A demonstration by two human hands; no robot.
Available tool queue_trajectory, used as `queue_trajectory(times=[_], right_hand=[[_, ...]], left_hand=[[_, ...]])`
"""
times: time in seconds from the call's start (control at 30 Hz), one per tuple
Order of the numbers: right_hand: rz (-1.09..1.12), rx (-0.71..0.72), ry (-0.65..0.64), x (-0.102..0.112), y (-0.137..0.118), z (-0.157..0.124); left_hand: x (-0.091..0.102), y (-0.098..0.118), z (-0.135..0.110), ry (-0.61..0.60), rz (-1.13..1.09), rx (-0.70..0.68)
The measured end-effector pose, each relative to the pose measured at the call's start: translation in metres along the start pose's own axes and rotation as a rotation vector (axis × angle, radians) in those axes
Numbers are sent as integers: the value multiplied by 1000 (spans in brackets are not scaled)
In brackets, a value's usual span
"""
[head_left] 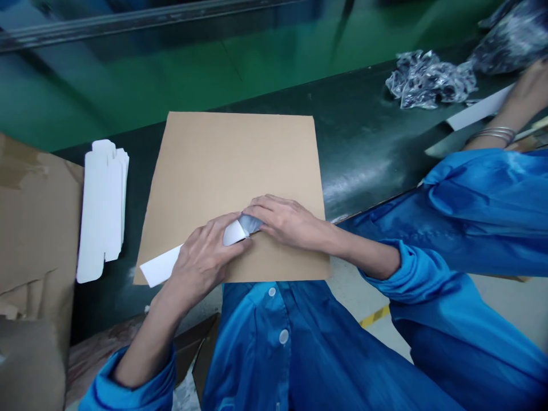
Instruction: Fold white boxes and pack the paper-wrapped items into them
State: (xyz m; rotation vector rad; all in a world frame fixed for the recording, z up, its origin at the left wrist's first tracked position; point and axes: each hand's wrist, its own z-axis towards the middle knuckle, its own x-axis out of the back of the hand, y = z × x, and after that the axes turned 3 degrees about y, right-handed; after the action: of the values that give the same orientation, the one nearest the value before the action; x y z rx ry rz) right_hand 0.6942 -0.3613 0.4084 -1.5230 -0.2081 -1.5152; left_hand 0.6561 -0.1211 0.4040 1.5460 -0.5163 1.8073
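A long, narrow white carton [161, 266] lies slantwise above the front part of a brown cardboard sheet [240, 154]. My left hand [205, 251] is wrapped round its middle, thumb toward me and fingers on the far side. At the carton's right end, my right hand [286, 221] has its fingers closed around the flaps. Something silvery [252, 224] shows there between the two hands; whether it is the carton's inside or a wrapped item, I cannot tell. My right fingertips are partly hidden behind the end.
Flattened white cartons [100, 211] are stacked at the left on the dark green bench [359, 148], beside a large cardboard box [38, 228]. Crumpled clear plastic bags [430, 80] lie at the back right. A co-worker's hand and blue sleeve [492, 188] are close on my right.
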Motion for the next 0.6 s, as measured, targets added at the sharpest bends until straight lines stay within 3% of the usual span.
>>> queue_trajectory(times=[0.17,0.33,0.5,0.6], right_hand=[[-60,-45,147,-16,-26,-1],[247,-152,275,-13,-35,-6],[334,-186,251,-12,-33,-4],[410,-284,330,-10,-37,-2]], left_hand=[[1,-2,-2,93,-132,30],[1,0,-6,314,-160,70],[2,6,-1,356,-208,80],[2,10,3,438,-144,106]])
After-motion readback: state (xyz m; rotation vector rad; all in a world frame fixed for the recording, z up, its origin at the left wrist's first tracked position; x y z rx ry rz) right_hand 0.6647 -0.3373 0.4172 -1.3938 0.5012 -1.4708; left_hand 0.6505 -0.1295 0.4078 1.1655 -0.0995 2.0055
